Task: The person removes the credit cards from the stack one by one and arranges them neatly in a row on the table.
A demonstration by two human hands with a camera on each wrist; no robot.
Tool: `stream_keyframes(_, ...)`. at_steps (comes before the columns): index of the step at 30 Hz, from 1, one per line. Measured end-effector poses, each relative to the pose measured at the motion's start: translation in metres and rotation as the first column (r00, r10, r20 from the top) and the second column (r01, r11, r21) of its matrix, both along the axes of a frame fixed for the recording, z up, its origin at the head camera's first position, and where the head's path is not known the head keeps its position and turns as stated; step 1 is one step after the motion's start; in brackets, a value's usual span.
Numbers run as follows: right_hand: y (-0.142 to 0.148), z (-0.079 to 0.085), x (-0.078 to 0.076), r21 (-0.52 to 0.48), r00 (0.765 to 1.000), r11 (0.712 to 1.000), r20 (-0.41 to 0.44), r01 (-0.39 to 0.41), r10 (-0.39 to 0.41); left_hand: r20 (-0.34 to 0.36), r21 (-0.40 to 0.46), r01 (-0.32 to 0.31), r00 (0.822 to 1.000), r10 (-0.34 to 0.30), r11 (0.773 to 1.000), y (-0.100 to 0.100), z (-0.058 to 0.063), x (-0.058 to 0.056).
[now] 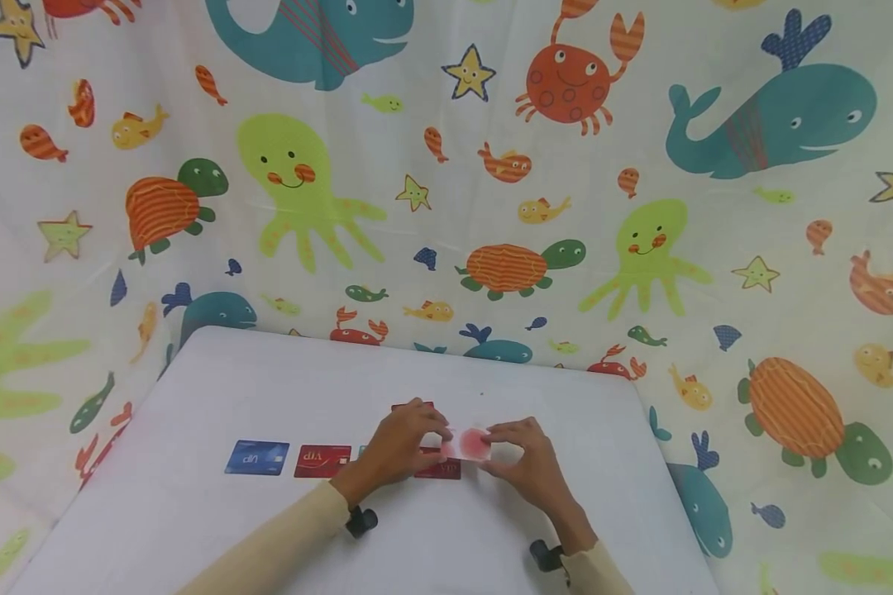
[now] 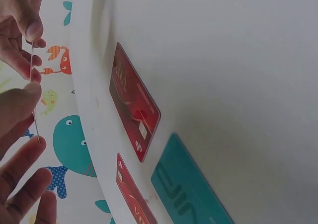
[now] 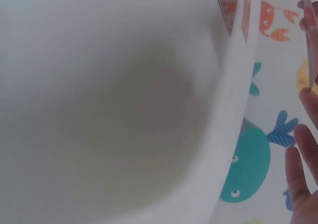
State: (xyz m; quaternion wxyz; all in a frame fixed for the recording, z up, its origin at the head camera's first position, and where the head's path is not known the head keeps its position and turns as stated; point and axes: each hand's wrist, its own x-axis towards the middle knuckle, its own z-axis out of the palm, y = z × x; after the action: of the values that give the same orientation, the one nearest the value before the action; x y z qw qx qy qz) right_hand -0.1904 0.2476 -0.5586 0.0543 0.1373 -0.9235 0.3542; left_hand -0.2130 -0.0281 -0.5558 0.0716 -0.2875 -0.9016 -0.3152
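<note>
Both hands hold up a pale card with a pink-red circle (image 1: 473, 445) over the table. My left hand (image 1: 400, 440) pinches its left edge between thumb and fingers, and my right hand (image 1: 530, 464) pinches the right edge. The left wrist view shows this thin card (image 2: 33, 60) edge-on. Below the hands lies a dark red card (image 1: 437, 470), partly covered. A second red card (image 1: 415, 406) sits behind the left hand, mostly hidden. The left wrist view also has a teal card (image 2: 191, 186), of which the head view shows only a sliver.
Left of the hands, a blue card (image 1: 257, 458) and a red card (image 1: 322, 461) lie side by side on the white table (image 1: 193, 529). A curtain (image 1: 387, 165) printed with sea animals hangs behind the table and along its sides.
</note>
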Motion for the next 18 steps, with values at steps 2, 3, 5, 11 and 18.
stream_keyframes(2, 0.002, -0.001, 0.001, 0.002, 1.0, 1.0, 0.0, 0.007, -0.007, 0.003, 0.006, 0.005, 1.0, -0.005, 1.0, 0.002, 0.0, 0.001)
stream_keyframes(3, 0.003, -0.001, 0.002, 0.001, 1.0, 1.0, -0.001, 0.008, -0.008, 0.002, 0.006, 0.007, 1.0, -0.007, 1.0, 0.004, 0.001, 0.002)
stream_keyframes(5, 0.004, 0.0, 0.006, 0.002, 1.0, 1.0, -0.009, 0.016, -0.016, -0.005, 0.004, 0.015, 1.0, -0.015, 1.0, 0.005, 0.0, 0.004)
stream_keyframes(11, 0.007, 0.001, 0.017, -0.003, 0.999, 0.999, -0.011, 0.038, -0.038, -0.015, 0.01, 0.026, 1.0, -0.026, 1.0, 0.01, -0.001, 0.01)
stream_keyframes(18, 0.012, -0.001, 0.024, 0.0, 0.998, 0.998, 0.009, 0.069, -0.069, -0.018, 0.035, 0.031, 0.999, -0.03, 0.999, 0.016, -0.006, 0.015)
